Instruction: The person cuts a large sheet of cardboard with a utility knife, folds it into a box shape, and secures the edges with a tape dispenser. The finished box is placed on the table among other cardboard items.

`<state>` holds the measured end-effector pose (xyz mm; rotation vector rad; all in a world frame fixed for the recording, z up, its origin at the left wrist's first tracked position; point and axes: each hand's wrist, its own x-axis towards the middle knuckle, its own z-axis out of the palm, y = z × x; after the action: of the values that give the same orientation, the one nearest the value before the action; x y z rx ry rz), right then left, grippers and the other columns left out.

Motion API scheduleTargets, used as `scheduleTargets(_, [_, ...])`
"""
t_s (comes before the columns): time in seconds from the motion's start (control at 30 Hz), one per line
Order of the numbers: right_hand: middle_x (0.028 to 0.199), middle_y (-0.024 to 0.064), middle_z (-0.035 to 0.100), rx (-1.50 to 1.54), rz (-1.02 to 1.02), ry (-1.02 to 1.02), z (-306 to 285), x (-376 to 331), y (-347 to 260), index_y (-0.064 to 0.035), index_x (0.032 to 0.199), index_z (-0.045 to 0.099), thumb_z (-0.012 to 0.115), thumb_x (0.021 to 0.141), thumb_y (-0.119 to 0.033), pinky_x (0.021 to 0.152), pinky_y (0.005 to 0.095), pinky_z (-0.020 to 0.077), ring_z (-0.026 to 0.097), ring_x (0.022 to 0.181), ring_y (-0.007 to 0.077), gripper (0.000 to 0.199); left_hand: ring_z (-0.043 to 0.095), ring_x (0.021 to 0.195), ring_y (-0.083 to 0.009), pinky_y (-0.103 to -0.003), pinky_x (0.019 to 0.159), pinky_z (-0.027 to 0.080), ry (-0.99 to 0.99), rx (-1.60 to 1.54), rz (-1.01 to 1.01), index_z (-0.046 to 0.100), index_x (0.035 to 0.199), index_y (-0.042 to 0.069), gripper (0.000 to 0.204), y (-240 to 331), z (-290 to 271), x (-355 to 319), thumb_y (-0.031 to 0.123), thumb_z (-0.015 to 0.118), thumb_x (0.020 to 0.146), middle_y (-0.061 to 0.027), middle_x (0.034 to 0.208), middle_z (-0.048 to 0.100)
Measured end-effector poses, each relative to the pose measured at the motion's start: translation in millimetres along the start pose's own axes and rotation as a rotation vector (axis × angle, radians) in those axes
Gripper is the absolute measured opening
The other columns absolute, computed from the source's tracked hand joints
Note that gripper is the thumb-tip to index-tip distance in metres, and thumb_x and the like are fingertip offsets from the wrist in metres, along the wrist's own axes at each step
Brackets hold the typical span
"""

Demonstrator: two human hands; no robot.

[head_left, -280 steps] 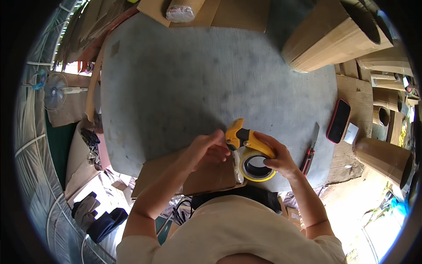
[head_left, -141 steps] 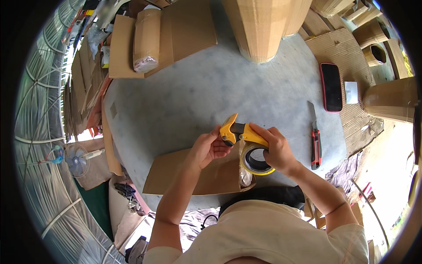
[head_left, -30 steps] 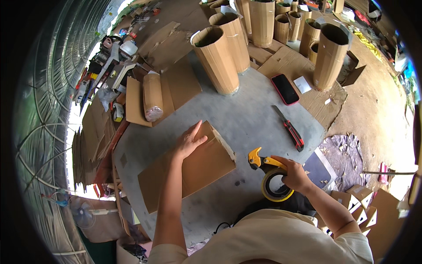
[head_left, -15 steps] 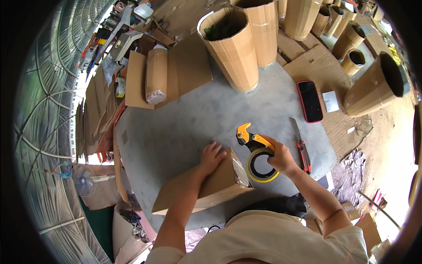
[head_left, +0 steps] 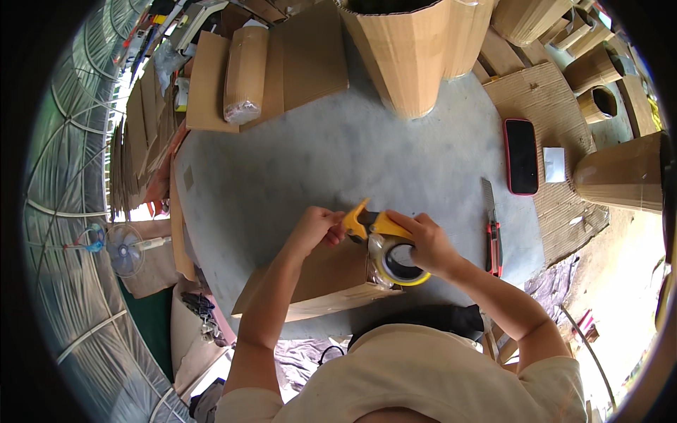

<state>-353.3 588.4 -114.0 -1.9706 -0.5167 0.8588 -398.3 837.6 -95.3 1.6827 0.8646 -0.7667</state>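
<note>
My right hand (head_left: pixel 431 247) is wrapped round the handle of a yellow and black tape dispenser (head_left: pixel 386 225), which carries a roll of clear tape (head_left: pixel 416 276). Its yellow head points left, just above the taped end of a brown cardboard box (head_left: pixel 321 278). My left hand (head_left: pixel 315 230) is closed, its fingers pinched right beside the dispenser's head. Whatever lies between those fingertips is too small to make out. The box lies on the grey table (head_left: pixel 261 176) at its near edge, partly covered by my left forearm.
A red and black utility knife (head_left: pixel 493 243) with its blade out lies right of my right hand. Beyond it rests a phone (head_left: pixel 521 156) in a red case. Tall cardboard tubes (head_left: pixel 405 63) stand at the back; a wrapped cardboard roll (head_left: pixel 245 74) lies on flattened cardboard at far left.
My left hand has come off the box top and closed near the dispenser's head. My right hand has brought the dispenser left, over the box's end. The whole view has shifted.
</note>
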Motion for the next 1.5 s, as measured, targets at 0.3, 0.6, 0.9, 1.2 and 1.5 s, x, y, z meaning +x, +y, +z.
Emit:
scheduleTargets(0.3, [0.091, 0.0192, 0.053, -0.064, 0.027, -0.073, 9, -29, 34, -0.0239, 0.129, 0.046, 0.052, 0.063, 0.01, 0.077, 0.0382, 0.0471, 0.057, 0.084, 0.0353, 0.074, 0.064, 0.079, -0.0238, -0.038, 0.069, 0.049, 0.169, 1.003, -0.104, 0.067, 0.08, 0.001, 0.043, -48, 1, -6, 0.043, 0.054, 0.08, -0.0127, 0.081, 0.066])
scheduleTargets(0.6, [0.097, 0.0203, 0.06, -0.042, 0.163, -0.153, 8, -25, 23, -0.0159, 0.125, 0.05, 0.048, 0.06, 0.011, 0.084, 0.0351, 0.0447, 0.058, 0.092, 0.0346, 0.07, 0.023, 0.132, -0.0326, -0.034, 0.107, 0.019, -0.308, 0.679, 0.626, 0.01, 0.137, -0.008, 0.114, -29, 38, -53, 0.047, 0.072, 0.059, -0.0268, 0.14, 0.023])
scheduleTargets(0.9, [0.094, 0.0167, 0.064, 0.18, 0.327, -0.013, 20, -86, 24, -0.0068, 0.119, 0.054, 0.045, 0.061, 0.01, 0.076, 0.0313, 0.0466, 0.06, 0.088, 0.0261, 0.061, 0.039, 0.118, -0.0241, -0.033, 0.103, 0.025, -0.505, 0.257, 0.786, 0.024, 0.138, 0.001, 0.104, -46, 34, -18, 0.041, 0.069, 0.054, -0.0142, 0.121, 0.044])
scheduleTargets(1.2, [0.089, 0.0158, 0.064, 0.182, 0.364, 0.208, 60, -178, -10, -0.0055, 0.119, 0.054, 0.043, 0.061, 0.01, 0.073, 0.0303, 0.0473, 0.061, 0.084, 0.0235, 0.061, 0.046, 0.099, -0.0254, -0.034, 0.09, 0.034, -0.514, 0.504, 1.007, 0.06, 0.09, 0.006, 0.061, -40, 40, -7, 0.054, 0.058, 0.052, -0.0106, 0.096, 0.05])
scheduleTargets(1.5, [0.088, 0.0227, 0.063, 0.061, 0.305, 0.415, 153, -251, -46, -0.0064, 0.122, 0.05, 0.046, 0.063, 0.004, 0.077, 0.0352, 0.048, 0.062, 0.086, 0.0341, 0.06, 0.052, 0.075, -0.0144, -0.027, 0.068, 0.042, -0.636, 0.3, 0.896, 0.058, 0.089, 0.005, 0.045, -45, 42, -6, 0.038, 0.066, 0.061, -0.0054, 0.079, 0.057])
